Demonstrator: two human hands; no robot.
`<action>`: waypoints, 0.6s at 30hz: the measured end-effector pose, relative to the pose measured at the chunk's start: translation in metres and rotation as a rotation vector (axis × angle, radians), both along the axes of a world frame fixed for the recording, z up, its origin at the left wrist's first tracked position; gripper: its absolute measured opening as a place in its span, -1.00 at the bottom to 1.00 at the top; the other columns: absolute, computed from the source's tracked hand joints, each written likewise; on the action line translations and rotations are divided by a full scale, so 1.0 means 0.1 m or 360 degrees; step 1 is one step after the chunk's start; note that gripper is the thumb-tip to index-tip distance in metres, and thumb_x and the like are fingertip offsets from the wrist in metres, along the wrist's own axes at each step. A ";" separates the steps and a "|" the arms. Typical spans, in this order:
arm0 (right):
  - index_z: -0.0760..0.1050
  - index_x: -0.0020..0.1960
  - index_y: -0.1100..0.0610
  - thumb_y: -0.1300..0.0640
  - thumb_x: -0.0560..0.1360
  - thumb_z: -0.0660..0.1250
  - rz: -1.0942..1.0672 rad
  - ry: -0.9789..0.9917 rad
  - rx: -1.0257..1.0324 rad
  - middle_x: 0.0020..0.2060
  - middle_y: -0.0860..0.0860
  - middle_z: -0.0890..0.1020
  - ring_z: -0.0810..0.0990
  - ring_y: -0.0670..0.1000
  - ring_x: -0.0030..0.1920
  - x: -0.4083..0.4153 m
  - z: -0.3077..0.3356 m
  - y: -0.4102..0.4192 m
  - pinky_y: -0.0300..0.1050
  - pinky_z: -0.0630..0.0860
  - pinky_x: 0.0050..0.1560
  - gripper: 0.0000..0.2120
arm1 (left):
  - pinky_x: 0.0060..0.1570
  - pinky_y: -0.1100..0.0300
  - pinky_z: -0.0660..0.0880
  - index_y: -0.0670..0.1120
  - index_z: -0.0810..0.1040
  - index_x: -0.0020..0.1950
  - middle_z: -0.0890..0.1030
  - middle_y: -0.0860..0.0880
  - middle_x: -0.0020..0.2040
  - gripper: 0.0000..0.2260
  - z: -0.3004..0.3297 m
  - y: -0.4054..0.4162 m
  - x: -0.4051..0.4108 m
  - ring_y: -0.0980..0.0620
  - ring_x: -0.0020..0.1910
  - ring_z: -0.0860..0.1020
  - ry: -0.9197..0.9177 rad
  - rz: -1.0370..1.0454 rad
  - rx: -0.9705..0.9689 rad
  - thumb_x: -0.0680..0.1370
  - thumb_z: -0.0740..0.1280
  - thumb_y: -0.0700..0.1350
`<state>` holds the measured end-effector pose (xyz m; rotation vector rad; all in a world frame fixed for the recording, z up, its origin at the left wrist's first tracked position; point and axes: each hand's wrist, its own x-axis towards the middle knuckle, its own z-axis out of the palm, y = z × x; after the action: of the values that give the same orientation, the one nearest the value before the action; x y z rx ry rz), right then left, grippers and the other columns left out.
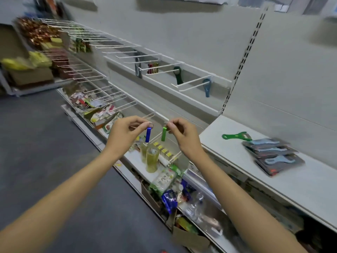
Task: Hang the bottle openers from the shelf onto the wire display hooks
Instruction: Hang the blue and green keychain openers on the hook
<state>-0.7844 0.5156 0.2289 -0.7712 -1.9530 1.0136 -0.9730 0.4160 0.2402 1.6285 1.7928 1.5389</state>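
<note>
My left hand (125, 131) pinches the key ring of a small blue bottle opener (148, 135), which hangs straight down. My right hand (184, 135) pinches the ring of a matching green bottle opener (164, 134) beside it. Both hang in front of the lower row of white wire hooks (109, 92). On the upper wire hooks (191, 84) hang a dark green opener (177, 74), a blue opener (207, 87), a grey one (138, 67) and small red ones (152, 68). On the white shelf (228, 152) lie a green opener (236, 136) and a stack of carded blue openers (273, 156).
Below my hands a lower shelf holds yellow-green bottles (151, 157) and snack packets (164, 181). Cardboard boxes (189, 238) with goods sit at floor level. Packaged goods (38, 33) fill the hooks at far left. The grey floor (36, 143) spreads to the left.
</note>
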 end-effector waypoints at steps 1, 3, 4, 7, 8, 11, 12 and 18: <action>0.60 0.01 0.00 0.12 0.63 0.32 0.0006 -0.0010 -0.0003 -0.10 -0.02 0.69 0.67 0.01 -0.02 -0.11 0.00 0.02 0.18 0.61 0.12 -0.90 | 0.02 0.05 0.65 0.02 0.73 -0.02 0.74 0.14 -0.12 -0.92 -0.02 0.03 -0.12 0.18 -0.08 0.70 -0.0010 0.0005 0.0004 0.57 0.44 -0.12; 0.60 0.01 0.01 0.14 0.63 0.32 0.0004 -0.0024 0.0014 -0.11 -0.04 0.69 0.67 -0.01 -0.03 -0.33 0.00 0.09 0.16 0.61 0.12 -0.90 | 0.02 0.02 0.65 0.05 0.73 -0.02 0.74 0.15 -0.12 -0.91 -0.08 0.12 -0.36 0.18 -0.09 0.69 -0.0040 0.0009 0.0014 0.56 0.44 -0.12; 0.60 -0.01 -0.03 0.14 0.63 0.32 0.0000 -0.0027 0.0035 -0.12 -0.06 0.69 0.67 -0.02 -0.04 -0.45 0.00 0.14 0.15 0.61 0.11 -0.89 | 0.02 0.01 0.65 0.07 0.73 -0.02 0.74 0.15 -0.11 -0.90 -0.11 0.17 -0.47 0.18 -0.10 0.69 -0.0060 0.0013 0.0015 0.56 0.43 -0.11; 0.56 -0.07 -0.15 0.15 0.63 0.32 -0.0015 -0.0028 0.0078 -0.14 -0.09 0.68 0.66 -0.07 -0.06 -0.80 -0.01 0.34 0.09 0.62 0.08 -0.79 | 0.04 -0.06 0.63 0.07 0.73 -0.02 0.74 0.14 -0.09 -0.91 -0.19 0.38 -0.81 0.13 -0.08 0.68 -0.0129 0.0018 -0.0005 0.57 0.43 -0.09; 0.55 -0.08 -0.16 0.15 0.63 0.32 -0.0017 -0.0023 0.0080 -0.14 -0.09 0.68 0.65 -0.08 -0.06 -0.92 -0.03 0.41 0.07 0.62 0.08 -0.78 | 0.05 -0.07 0.63 0.06 0.74 -0.02 0.74 0.13 -0.09 -0.91 -0.21 0.46 -0.92 0.12 -0.06 0.68 -0.0128 0.0020 -0.0009 0.57 0.43 -0.08; 0.58 -0.04 -0.09 0.15 0.64 0.31 -0.0043 0.0037 0.0046 -0.11 -0.07 0.68 0.67 -0.08 -0.05 -1.32 -0.09 0.68 0.05 0.64 0.09 -0.83 | 0.05 -0.07 0.62 0.05 0.74 -0.02 0.74 0.13 -0.10 -0.90 -0.23 0.71 -1.28 0.13 -0.04 0.68 -0.0105 0.0007 -0.0002 0.58 0.42 -0.08; 0.59 -0.02 -0.02 0.16 0.64 0.30 -0.0051 0.0062 0.0027 -0.10 -0.06 0.69 0.67 -0.08 -0.04 -1.45 -0.11 0.76 0.05 0.64 0.10 -0.87 | 0.05 -0.08 0.62 0.05 0.74 -0.02 0.74 0.12 -0.09 -0.90 -0.23 0.80 -1.41 0.11 -0.04 0.68 -0.0115 0.0001 0.0003 0.58 0.42 -0.08; 0.61 0.03 0.07 0.11 0.64 0.30 -0.0181 0.0120 -0.0038 -0.09 0.00 0.70 0.68 0.00 -0.04 -2.12 -0.14 1.27 0.17 0.63 0.09 -0.88 | 0.06 -0.10 0.62 0.04 0.74 -0.02 0.74 0.11 -0.08 -0.90 -0.14 1.32 -2.14 0.08 -0.04 0.69 -0.0197 -0.0046 -0.0027 0.58 0.42 -0.08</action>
<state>-0.9961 0.6423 0.2144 -0.8357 -1.8147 0.9849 -1.1866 0.5482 0.2262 1.5097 1.7060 1.5714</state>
